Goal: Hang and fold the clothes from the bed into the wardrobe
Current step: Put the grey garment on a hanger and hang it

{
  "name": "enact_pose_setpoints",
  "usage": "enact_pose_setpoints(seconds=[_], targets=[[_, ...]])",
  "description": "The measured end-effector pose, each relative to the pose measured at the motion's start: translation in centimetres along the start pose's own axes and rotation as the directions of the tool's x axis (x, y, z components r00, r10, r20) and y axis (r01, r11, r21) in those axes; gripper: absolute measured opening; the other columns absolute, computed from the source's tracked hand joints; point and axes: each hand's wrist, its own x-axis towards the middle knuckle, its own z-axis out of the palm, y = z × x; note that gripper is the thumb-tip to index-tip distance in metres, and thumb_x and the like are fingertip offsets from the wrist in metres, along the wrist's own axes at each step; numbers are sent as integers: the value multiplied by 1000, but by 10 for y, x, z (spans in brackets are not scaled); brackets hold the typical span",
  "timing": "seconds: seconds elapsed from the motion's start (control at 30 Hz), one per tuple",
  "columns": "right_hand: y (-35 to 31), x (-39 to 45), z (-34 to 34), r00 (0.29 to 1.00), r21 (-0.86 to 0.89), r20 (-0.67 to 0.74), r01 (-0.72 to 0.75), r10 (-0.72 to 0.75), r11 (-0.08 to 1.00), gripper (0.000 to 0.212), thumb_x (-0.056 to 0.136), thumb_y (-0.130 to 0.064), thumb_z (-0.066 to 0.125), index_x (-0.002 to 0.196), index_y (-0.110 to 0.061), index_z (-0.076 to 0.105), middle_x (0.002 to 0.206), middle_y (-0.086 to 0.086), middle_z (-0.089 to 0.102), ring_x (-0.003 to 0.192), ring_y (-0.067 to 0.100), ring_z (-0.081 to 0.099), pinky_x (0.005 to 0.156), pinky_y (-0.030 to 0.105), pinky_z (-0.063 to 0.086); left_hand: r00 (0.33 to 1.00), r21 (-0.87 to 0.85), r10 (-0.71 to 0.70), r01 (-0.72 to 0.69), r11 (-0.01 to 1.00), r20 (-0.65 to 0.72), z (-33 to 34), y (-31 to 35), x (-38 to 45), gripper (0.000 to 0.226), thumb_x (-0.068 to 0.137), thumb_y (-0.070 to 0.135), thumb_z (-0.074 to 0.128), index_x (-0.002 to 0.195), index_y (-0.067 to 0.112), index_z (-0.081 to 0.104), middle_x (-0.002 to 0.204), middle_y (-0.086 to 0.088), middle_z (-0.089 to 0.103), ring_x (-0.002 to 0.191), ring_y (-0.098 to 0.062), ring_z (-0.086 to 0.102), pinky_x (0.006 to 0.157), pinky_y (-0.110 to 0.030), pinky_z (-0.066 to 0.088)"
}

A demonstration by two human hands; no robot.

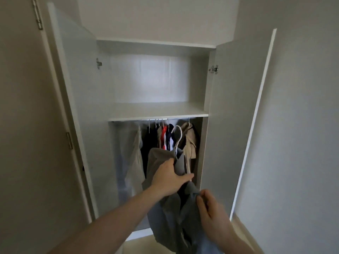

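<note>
A grey-blue shirt (168,211) hangs on a white hanger (178,138) in front of the open white wardrobe (157,114). My left hand (168,177) grips the shirt at its shoulder, just below the hanger's hook. My right hand (211,211) pinches the shirt's fabric lower down, at the right. The hook is just below the rail (159,119), which sits under the shelf. On the rail hang several garments: a pale one (134,162) at the left, dark, red and white ones (163,136) in the middle, a beige one (190,142) at the right.
Both wardrobe doors stand wide open, the left door (78,99) and the right door (236,110). The shelf compartment (152,85) above the rail holds nothing. A room door (27,107) stands at the far left. A grey wall (302,125) borders the right.
</note>
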Motion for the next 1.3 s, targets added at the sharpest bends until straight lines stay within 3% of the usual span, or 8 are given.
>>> enact_pose_setpoints(seconds=[0.27,0.37,0.53,0.7,0.83,1.03,1.2,1.3], targets=[[35,117,38,937,162,324,81,-131,983,10,108,-36,49,117,-33,52,95,-14,67,91,0,65,73,13,47,983,212,-73,108,971,-166,8,-55,109,25,81,48,69,88,28,56,90,8,63,81,-12,63,76,-38,57],[52,158,50,857,265,481,60,-185,962,21,105,-39,51,126,-35,49,109,-8,69,100,10,68,89,29,56,969,334,-81,159,929,-235,10,-78,146,26,90,43,61,74,30,45,74,11,56,66,-6,54,59,-29,45],[73,229,69,729,286,644,51,-231,957,31,94,-59,58,123,-53,50,107,-5,67,90,19,67,85,39,57,953,431,-133,245,868,-273,8,-118,198,23,99,39,55,88,19,57,85,-2,64,73,-19,58,64,-32,43],[62,274,106,572,361,756,40,-318,932,46,89,-60,70,130,-53,51,122,-29,61,105,-4,64,82,12,51,915,380,-244,361,852,-321,-17,-152,215,27,104,35,52,97,11,62,85,-5,63,76,-23,59,73,-38,52],[48,307,130,485,373,784,131,-387,919,57,82,-67,75,130,-71,43,129,-42,53,113,-16,57,84,2,47,902,417,-268,399,817,-337,-44,-179,231,25,106,32,49,98,11,61,79,2,56,65,-10,47,61,-26,30],[62,372,178,529,262,791,160,-307,952,56,83,-63,75,134,-57,50,121,-34,59,104,-5,63,82,14,54,874,398,-344,467,790,-342,-75,-224,258,29,106,23,49,118,2,64,115,-20,69,104,-34,65,84,-35,47],[90,443,226,613,91,764,208,-202,974,50,93,-40,72,138,-32,53,128,-12,53,94,15,70,86,33,62,867,402,-382,489,774,-319,-87,-261,275,28,104,23,49,115,1,64,118,-22,69,107,-39,65,88,-40,50],[95,489,255,635,-3,754,258,-167,966,55,92,-37,74,140,-26,50,135,-3,48,108,11,61,101,30,53,864,381,-372,487,786,-338,-95,-274,282,25,102,20,51,114,2,65,117,-23,70,106,-40,65,86,-41,51]])
